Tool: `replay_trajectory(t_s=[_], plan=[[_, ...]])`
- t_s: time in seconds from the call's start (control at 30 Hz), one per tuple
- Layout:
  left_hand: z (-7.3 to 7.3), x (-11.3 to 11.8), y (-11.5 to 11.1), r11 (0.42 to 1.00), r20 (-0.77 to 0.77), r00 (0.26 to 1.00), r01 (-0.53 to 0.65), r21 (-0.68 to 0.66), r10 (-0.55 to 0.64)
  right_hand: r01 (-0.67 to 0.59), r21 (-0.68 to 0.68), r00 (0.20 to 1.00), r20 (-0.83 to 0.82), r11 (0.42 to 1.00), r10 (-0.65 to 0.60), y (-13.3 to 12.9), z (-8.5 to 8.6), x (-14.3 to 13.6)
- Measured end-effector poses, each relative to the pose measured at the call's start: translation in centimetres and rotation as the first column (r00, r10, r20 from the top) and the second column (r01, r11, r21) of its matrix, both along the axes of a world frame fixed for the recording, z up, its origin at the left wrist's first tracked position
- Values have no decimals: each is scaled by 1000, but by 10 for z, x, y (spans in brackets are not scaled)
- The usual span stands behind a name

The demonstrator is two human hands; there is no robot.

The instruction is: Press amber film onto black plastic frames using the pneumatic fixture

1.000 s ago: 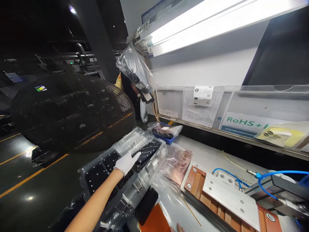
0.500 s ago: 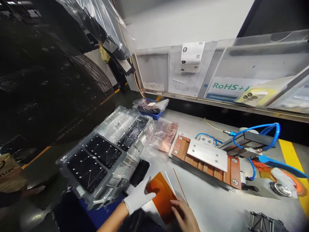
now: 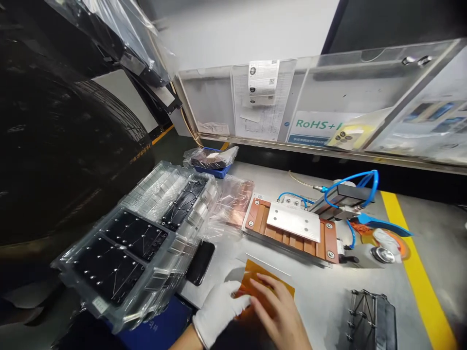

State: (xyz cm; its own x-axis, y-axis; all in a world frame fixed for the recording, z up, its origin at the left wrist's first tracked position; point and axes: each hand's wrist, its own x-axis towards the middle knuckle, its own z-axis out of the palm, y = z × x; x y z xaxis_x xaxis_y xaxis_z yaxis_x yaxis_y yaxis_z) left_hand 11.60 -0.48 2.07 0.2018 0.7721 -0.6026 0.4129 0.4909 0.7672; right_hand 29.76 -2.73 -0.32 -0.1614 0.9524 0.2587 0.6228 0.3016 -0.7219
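Observation:
An amber film sheet is tilted up over the near part of the metal bench, with a thin clear strip or edge along its far side. My left hand, in a white glove, has its thumb and fingers closed on the sheet's left edge. My right hand is bare. Its fingers lie across the face of the sheet and hold it from the right; the sheet's lower part is hidden behind both hands. A black phone lies just left of the sheet.
Left stands a stack of clear plastic trays with black parts. Behind are plastic-wrapped copper-coloured pieces and a fixture with blue air hoses. A black part with metal rods sits at the right, near a yellow floor-style stripe.
The amber sheet has been lifted and turned upright from lying flatter. My gloved left hand has closed on its edge, and my right hand has moved across it. The view has shifted right.

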Motion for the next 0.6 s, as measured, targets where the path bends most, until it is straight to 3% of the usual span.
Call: replay_trajectory(t_s=[0.1, 0.17, 0.27, 0.37, 0.5, 0.6], plan=[[11, 8, -1, 960, -112, 989, 121, 251, -95, -42, 55, 997, -58, 998, 45, 6, 17, -16], [15, 11, 0, 941, -120, 989, 120, 317, -86, -35, 10, 989, -143, 999, 36, 6, 22, -21], [19, 13, 1, 939, -85, 992, 120, 324, -97, -5, -200, 947, -317, 980, -59, 3, 25, -23], [23, 16, 2, 945, -92, 988, 143, 295, -121, -38, -388, 841, -510, 921, -181, 1, 28, -24], [33, 21, 4, 962, -23, 995, 99, 255, -96, -123, -507, 707, -648, 853, -283, 5, 37, -19], [37, 24, 6, 979, 22, 997, 64, 195, -70, -258, -546, 647, -710, 797, -278, 11, 45, -10]])
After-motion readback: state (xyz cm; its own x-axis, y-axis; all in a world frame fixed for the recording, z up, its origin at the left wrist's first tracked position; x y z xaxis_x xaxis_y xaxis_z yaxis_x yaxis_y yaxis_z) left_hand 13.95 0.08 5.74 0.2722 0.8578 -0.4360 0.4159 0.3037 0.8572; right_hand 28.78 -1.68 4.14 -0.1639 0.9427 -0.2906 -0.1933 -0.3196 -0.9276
